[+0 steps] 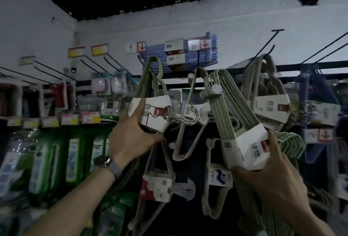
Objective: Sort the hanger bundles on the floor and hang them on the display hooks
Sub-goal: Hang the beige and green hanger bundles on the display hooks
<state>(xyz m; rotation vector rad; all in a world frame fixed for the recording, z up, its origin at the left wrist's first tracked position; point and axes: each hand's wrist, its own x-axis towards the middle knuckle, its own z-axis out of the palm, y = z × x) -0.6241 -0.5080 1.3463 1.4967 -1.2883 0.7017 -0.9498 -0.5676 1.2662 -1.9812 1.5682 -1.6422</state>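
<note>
Tightly packed: left hand (131, 138), right hand (273, 177) grip bundles (244, 147).

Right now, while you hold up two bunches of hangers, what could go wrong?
1. The left hand grips the left bundle only by its paper band, which might tear or slip.
2. That bundle's steel hooks poke toward a beige hanger and could snag it.
3. The right hand holds the right bundle tilted, so it may bump hanging stock nearby.
</note>
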